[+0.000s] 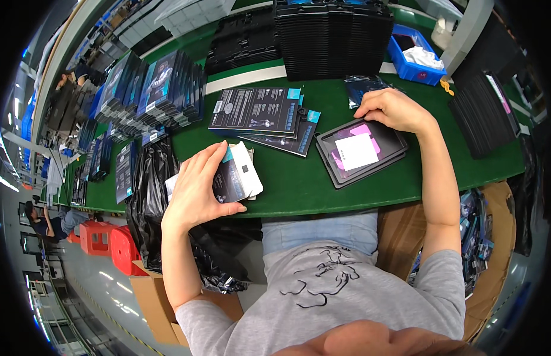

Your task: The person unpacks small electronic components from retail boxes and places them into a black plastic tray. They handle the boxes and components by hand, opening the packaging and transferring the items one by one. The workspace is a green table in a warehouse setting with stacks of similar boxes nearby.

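My left hand is wrapped over a dark printed carton, thumb along its near side. White end flaps on that carton stand open toward the right. At the far edge of a shallow black plastic tray, my right hand has its fingers pinched together on the rim. A white label card and pink pieces lie in that tray, which seems to rest on another tray. Between my hands, a little farther off, lies a small pile of dark printed cartons.
Tall stacks of black trays stand at the back, with piled cartons at left. A blue bin with white cloth sits back right, above leaning black trays. Black plastic bags hang off the green table's front edge.
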Demonstrator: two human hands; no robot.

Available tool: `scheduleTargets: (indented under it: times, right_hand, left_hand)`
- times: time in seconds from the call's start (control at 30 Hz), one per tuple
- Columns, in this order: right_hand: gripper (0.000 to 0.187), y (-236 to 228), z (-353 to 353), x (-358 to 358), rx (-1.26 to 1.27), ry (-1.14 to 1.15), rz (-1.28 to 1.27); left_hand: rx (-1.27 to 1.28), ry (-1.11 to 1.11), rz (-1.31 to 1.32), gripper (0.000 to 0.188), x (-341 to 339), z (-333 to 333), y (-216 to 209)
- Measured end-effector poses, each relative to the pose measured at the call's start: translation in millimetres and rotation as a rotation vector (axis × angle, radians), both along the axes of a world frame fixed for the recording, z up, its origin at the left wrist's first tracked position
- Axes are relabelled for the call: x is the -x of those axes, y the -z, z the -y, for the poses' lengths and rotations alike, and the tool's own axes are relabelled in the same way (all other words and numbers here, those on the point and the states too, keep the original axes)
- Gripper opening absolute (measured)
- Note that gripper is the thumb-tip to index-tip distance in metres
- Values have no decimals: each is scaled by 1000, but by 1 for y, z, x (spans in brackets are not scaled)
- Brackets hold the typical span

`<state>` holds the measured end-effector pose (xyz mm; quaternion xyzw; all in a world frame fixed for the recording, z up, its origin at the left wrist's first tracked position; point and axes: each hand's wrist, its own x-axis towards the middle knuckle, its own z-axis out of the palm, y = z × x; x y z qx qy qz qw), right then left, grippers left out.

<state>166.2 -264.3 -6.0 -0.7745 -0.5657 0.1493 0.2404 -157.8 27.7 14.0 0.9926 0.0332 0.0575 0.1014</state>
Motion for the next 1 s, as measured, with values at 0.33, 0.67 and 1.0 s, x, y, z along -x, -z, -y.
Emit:
scheduleTargets:
  times: [0.33,0.67,1.0]
  right_hand:
    - [13,2,0,8,8,-41,162]
    - [14,-14,8,13,173,33,140]
    - [31,0,0,6,-170,34,93]
  left_hand:
    - [36,13,-67,119,-3,-6,4]
    - [31,98,-88,118,-9,-11,-3]
    - [148,204,-17,105,-21,-24,-17]
